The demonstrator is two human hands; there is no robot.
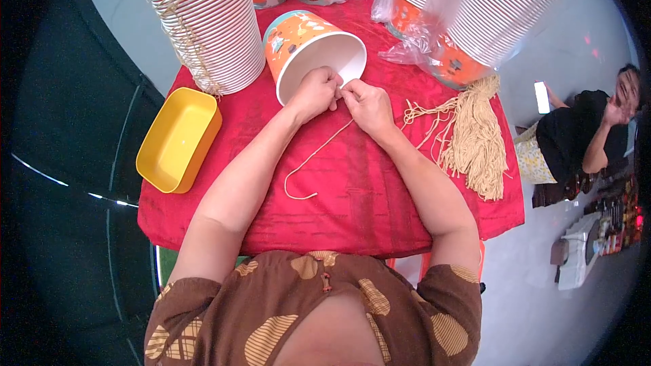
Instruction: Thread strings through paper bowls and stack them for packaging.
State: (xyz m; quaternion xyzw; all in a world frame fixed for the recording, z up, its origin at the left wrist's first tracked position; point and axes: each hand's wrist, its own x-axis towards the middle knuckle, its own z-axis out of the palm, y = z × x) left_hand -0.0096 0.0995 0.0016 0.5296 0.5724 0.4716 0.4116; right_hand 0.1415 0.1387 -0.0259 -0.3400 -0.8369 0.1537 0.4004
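An orange printed paper bucket (304, 32) lies tilted on its side, its white mouth facing me. My left hand (316, 93) is at the bucket's lower rim, fingers curled together in a pinch. Close beside it, my right hand (368, 104) pinches a beige string (325, 142) with thumb and forefinger. The fingertips of both hands nearly meet at the rim, where the string seems to pass; its exact path there is hidden by my fingers. From under my right hand the string's loose tail curves down over the red cloth.
A red cloth covers the table (366, 210). At left stand a yellow tub (178, 141) and a tall stack of buckets (210, 27) with strings hanging. Plastic-wrapped bucket stacks (498, 17) stand at back right, near a bundle of beige strings (478, 142). A person (576, 129) holds a phone at right.
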